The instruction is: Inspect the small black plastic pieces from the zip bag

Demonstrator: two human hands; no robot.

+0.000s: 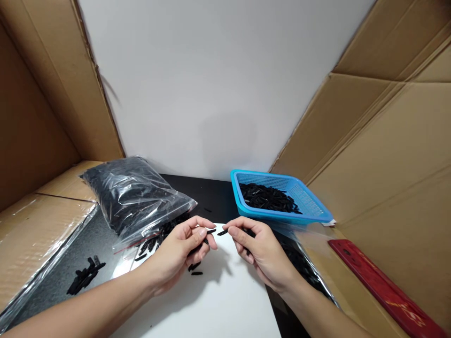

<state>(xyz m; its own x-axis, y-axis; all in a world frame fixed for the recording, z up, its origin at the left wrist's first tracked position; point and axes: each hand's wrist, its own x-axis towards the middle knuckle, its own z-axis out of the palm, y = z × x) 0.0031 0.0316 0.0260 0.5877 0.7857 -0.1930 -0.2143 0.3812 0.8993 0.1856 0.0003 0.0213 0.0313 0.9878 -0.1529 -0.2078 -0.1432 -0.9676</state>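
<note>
1. My left hand (183, 246) pinched a small black piece (211, 231); my right hand (259, 249) pinched another black piece (222, 232), tips nearly meeting over the white sheet (218, 300).
2. The blue basket (243, 206) at 1 o'clock held a fair heap; the plastic bag (134, 197) at 10 o'clock looked mostly full, so much seemed left.
3. Cardboard walls (387, 155) hemmed both sides; the bench (211, 197) lay open only ahead.
</note>
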